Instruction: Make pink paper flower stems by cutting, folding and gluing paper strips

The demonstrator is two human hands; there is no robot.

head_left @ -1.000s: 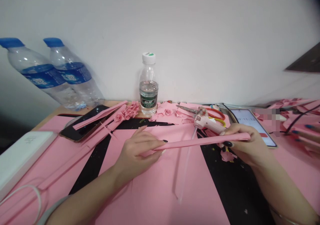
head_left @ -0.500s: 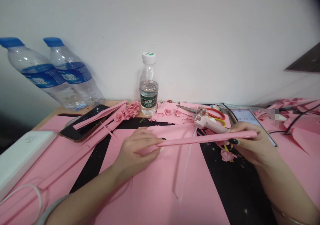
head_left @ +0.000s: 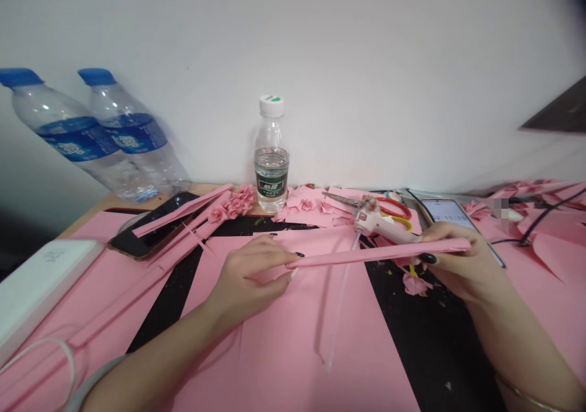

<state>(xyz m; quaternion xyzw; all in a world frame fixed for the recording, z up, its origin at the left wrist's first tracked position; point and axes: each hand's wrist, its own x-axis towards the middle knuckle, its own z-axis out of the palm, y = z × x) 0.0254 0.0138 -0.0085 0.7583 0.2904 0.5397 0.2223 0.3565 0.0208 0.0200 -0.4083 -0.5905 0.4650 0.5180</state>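
Note:
A thin rolled strip of pink paper (head_left: 361, 256) stretches level between my two hands above the desk. Its left end is pinched between the thumb and fingers of my left hand (head_left: 256, 268). At the other end, my right hand (head_left: 458, 262) is closed round it, thumb in front. Just behind the roll is a white glue gun (head_left: 375, 224), a clear glue stick (head_left: 339, 314) sticking out toward me. The gun's handle runs up to my right fingers; whether they touch it, I cannot tell. Flat pink paper (head_left: 284, 351) lies beneath my hands.
Scissors (head_left: 396, 207) lie behind the glue gun. A small water bottle (head_left: 271, 162) stands by the wall, two larger bottles (head_left: 132, 137) lean at left. Phones (head_left: 155, 226) lie on both sides. Paper roses (head_left: 233, 207), a white box (head_left: 46, 290) and cables surround the work area.

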